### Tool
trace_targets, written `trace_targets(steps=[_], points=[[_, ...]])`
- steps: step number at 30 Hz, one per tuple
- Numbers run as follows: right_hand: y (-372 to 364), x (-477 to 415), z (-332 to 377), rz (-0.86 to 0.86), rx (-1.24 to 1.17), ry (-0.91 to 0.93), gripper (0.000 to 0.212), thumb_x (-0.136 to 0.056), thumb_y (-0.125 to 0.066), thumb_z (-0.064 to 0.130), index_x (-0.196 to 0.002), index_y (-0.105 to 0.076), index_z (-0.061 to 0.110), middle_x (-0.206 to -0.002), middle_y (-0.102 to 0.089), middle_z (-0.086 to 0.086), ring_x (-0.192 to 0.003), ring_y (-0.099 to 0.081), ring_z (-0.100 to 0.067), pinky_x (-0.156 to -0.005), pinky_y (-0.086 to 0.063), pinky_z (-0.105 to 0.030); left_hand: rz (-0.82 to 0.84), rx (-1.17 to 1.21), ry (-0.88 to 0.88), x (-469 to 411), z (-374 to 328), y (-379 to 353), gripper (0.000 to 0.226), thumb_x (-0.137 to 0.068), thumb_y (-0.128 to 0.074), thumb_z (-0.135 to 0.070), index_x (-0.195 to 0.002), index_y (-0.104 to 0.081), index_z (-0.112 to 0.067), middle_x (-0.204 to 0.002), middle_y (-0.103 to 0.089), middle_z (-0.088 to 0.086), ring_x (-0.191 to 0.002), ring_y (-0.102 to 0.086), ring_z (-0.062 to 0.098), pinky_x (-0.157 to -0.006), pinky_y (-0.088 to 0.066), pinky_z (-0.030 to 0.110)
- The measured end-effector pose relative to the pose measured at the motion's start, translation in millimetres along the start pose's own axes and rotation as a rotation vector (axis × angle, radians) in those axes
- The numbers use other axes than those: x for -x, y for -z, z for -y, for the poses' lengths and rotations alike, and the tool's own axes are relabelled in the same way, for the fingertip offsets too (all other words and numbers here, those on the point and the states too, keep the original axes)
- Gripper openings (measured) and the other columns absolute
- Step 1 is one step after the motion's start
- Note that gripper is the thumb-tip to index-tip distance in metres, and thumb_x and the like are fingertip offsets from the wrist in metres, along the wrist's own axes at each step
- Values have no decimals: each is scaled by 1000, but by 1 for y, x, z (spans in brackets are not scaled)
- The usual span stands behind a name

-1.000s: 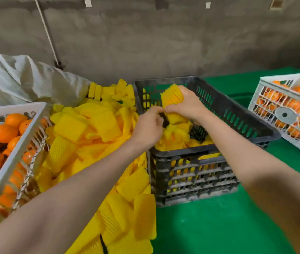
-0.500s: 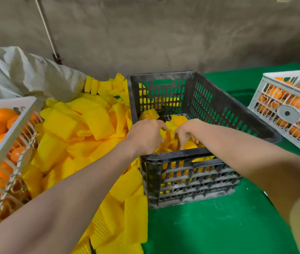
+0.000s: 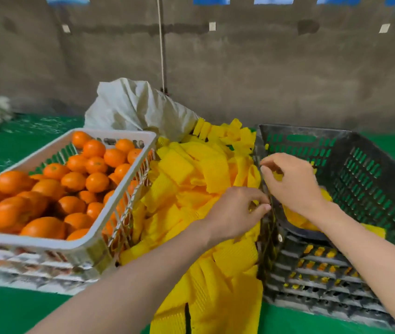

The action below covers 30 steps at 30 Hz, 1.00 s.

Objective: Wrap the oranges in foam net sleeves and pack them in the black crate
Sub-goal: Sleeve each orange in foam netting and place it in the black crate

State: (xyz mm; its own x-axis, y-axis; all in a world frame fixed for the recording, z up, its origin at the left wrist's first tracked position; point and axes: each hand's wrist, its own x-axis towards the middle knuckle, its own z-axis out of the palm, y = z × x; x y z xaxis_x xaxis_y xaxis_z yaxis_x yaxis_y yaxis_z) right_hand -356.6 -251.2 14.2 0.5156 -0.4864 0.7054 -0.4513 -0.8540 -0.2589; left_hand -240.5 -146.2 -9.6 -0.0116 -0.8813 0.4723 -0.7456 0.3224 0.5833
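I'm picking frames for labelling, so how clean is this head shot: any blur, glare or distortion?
Head view: soft, even light, no glare or hard shadows. Motion blur smears the edges, most on the white crate's near rim and the black crate's front wall. Wide-angle bending bows the crates. Both the left hand and the right hand are fairly sharp, as are the oranges.

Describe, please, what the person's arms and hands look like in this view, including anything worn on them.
Both forearms are bare right to the frame edge: no sleeves show. The left hand and right hand wear no gloves, and no watch, ring or bracelet shows. The fingernails look short and unpainted.
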Motion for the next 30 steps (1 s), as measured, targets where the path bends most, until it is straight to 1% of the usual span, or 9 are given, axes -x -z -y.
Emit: trace_targets(steps=[2, 4, 9, 13, 16, 19, 22, 25, 30], points=[[-13, -3, 34, -15, -99, 58, 15, -83, -57, 17, -87, -68, 8, -86, -69, -7, -79, -64, -24, -71, -52, -35, -86, 33, 52, 12, 9, 27, 11, -88, -63, -9, -90, -73, -4, -88, -72, 7, -76, -58, 5, -65, -39, 10], [-27, -8, 62, -6, -165, 103, 12, -82, -59, 15, -84, -68, 8, -82, -69, -6, -76, -64, -23, -67, -52, -34, -175, 28, 114, 25, 21, 59, 11, -89, -64, -10, -92, -73, -5, -86, -72, 2, -72, -54, -2, -64, -36, 5], [-67, -15, 115, 121, -275, 154, 13, -83, -57, 18, -83, -68, 11, -78, -68, -3, -72, -63, -20, -63, -51, -34, -333, -88, 301, 71, 70, 145, 15, -92, -61, -15, -100, -72, -8, -94, -70, 0, -84, -62, 7, -69, -46, 9], [-98, -17, 146, 248, -292, 151, 10, -85, -60, 15, -85, -68, 8, -81, -69, -5, -75, -63, -22, -66, -53, -41, -443, -242, 486, 112, 116, 205, 16, -92, -61, -13, -103, -71, -5, -105, -70, 8, -90, -62, 11, -67, -43, 11], [-115, -23, 176, 311, -347, 157, 6, -85, -63, 9, -87, -68, 7, -83, -69, -6, -76, -62, -19, -69, -53, -39, -486, -329, 586, 138, 141, 238, 19, -90, -63, -12, -106, -70, -4, -111, -69, 11, -96, -62, 15, -68, -39, 11], [-135, -34, 217, 350, -436, 176, 9, -84, -64, 9, -91, -68, 6, -88, -70, -8, -81, -63, -21, -74, -51, -37, -515, -352, 616, 158, 155, 259, 18, -91, -62, -11, -106, -69, -3, -111, -69, 13, -96, -61, 14, -74, -41, 16], [-164, -45, 261, 466, -504, 168, 27, -84, -66, 19, -108, -64, 9, -105, -66, -8, -97, -61, -19, -80, -49, -32, -561, -352, 639, 173, 164, 277, 20, -92, -58, -9, -108, -69, -2, -113, -68, 15, -105, -63, 25, -82, -43, 25], [-197, -56, 303, 700, -562, 96, 53, -83, -66, 38, -130, -48, 20, -131, -52, -1, -118, -49, -14, -86, -43, -27, -590, -385, 717, 183, 175, 297, 21, -92, -56, -8, -107, -70, -2, -111, -69, 16, -105, -62, 30, -82, -42, 27], [-242, -63, 344, 977, -644, -125, 80, -77, -66, 55, -142, -25, 34, -149, -31, -1, -132, -37, -22, -104, -39, -39, -355, -387, 859, 193, 197, 316, 34, -83, -49, 3, -111, -68, -2, -116, -66, 16, -107, -58, 32, -77, -40, 28]])
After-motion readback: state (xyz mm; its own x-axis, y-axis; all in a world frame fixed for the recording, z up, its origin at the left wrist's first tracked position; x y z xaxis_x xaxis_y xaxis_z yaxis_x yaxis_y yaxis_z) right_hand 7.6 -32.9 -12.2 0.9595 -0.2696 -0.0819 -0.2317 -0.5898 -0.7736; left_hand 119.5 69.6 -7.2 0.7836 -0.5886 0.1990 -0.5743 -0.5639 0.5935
